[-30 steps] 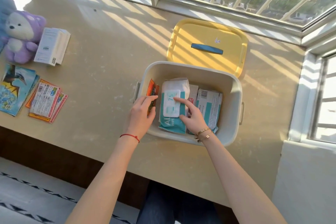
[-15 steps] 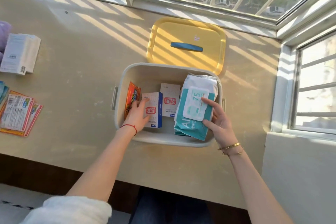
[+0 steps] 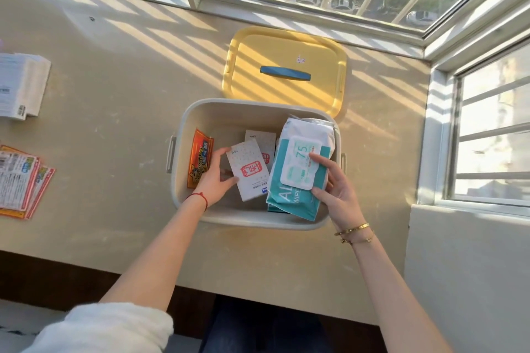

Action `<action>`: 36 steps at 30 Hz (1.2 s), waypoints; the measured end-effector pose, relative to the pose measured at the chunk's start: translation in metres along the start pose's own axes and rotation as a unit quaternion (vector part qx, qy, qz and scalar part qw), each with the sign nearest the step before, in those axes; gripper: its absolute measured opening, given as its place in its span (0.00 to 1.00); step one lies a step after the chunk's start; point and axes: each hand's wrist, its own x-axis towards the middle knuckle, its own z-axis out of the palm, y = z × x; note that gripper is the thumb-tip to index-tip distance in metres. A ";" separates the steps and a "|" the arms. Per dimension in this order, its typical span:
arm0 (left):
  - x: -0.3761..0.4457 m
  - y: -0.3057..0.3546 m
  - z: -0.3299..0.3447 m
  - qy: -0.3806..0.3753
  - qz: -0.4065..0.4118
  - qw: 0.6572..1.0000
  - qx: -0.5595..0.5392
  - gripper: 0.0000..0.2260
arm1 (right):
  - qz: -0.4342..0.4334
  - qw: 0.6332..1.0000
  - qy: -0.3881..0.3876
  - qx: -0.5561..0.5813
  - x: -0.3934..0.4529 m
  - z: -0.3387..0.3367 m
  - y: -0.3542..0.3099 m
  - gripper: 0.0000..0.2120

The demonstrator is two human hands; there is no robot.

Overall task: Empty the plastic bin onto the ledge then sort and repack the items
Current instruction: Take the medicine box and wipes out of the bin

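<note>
A white plastic bin [image 3: 229,109] stands open on the beige ledge [image 3: 114,94]. My right hand [image 3: 334,189] grips a teal and white wipes pack [image 3: 298,178], tilted up against the bin's right side. Inside the bin my left hand [image 3: 213,178] holds a small white box with a red mark [image 3: 249,173], lifted at an angle. A second white box [image 3: 262,142] lies behind it on the bin floor. An orange packet [image 3: 199,162] leans against the left inner wall.
The yellow lid with a blue handle [image 3: 285,74] lies just behind the bin. At the left of the ledge lie a white box [image 3: 21,86] and several printed packets [image 3: 20,180]. Window frames [image 3: 441,135] close the far and right sides.
My right hand has lifted the wipes pack to the bin's right side, uncovering the white boxes. My left hand has taken hold of the near white box and tilted it up.
</note>
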 end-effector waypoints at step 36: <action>-0.375 -0.040 -0.119 0.227 0.164 0.923 -0.264 0.18 | -0.035 0.981 -0.178 0.065 -0.196 0.153 -0.082 0.21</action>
